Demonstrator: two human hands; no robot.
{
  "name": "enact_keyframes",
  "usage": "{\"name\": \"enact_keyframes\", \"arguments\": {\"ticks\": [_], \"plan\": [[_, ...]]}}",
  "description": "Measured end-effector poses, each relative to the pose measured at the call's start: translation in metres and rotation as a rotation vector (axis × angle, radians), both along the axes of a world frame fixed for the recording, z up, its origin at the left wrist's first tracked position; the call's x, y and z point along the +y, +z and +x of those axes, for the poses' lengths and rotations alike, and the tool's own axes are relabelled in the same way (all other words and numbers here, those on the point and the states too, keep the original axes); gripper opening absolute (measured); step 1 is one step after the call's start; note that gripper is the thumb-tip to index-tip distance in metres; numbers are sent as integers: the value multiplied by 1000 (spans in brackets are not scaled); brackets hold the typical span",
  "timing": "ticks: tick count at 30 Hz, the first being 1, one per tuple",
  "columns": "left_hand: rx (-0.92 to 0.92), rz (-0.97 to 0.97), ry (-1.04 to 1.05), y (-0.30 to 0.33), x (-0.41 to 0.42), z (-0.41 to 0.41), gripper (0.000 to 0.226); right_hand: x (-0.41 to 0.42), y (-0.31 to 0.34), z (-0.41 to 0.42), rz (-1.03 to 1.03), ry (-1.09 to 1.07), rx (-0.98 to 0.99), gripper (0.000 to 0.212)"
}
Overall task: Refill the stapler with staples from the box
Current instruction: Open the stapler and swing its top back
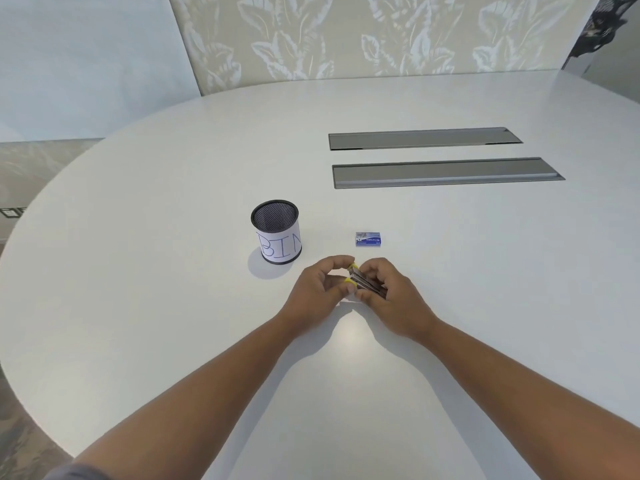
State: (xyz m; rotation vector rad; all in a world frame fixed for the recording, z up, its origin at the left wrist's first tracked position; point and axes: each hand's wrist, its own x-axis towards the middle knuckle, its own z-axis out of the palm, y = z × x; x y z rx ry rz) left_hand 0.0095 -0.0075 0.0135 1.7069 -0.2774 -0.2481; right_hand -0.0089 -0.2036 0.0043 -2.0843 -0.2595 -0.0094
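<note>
Much of the stapler point(366, 284) is hidden: only a narrow strip of grey metal is seen between the two hands, just below the middle of the frame, and whether it is opened or closed cannot be made out. The left hand point(317, 289) is curled around its left end, with thumb and forefinger pinched on it; yellow-painted nails are visible there. The right hand point(391, 294) is clamped over its right part, so that end is fully covered. Whether the stapler rests on the table point(138, 306) or is held just above it cannot be told.

The box of staples point(368, 239), a small blue cardboard rectangle with print too small to be read, lies closed on the table just above the hands, apart from them. To its left a cylindrical black wire-mesh cup point(276, 231) is stood upright, wrapped in white paper lettered "BIN"; the last letter is cut off by the curve.

The table is smooth, white and rounded, with a soft glare near the wrists. Two long grey metal cable flaps point(446, 173) are set flush into it in the upper right. A leaf-patterned wall panel point(346, 36) is seen across the top.
</note>
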Motion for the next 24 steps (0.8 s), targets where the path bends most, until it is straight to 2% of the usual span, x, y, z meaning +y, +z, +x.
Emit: {"name": "enact_keyframes", "arguments": {"ticks": [4,9,13,17,21,24], "plan": [[76,-97,-12,1,-6,2,47,5,-1,0,105,-42,-13,33],[95,-159,-41,1,-6,2,43,9,-4,-1,18,-89,-58,31],[125,-189,-21,1,-7,0,33,9,-2,-2,-6,-132,-85,42],[131,-194,25,3,-8,-1,29,10,1,1,0,-131,-83,34],[128,-231,48,3,-7,-3,32,15,5,2,69,-47,2,28],[129,-238,73,3,-5,-2,32,16,7,2,211,-7,110,19]]}}
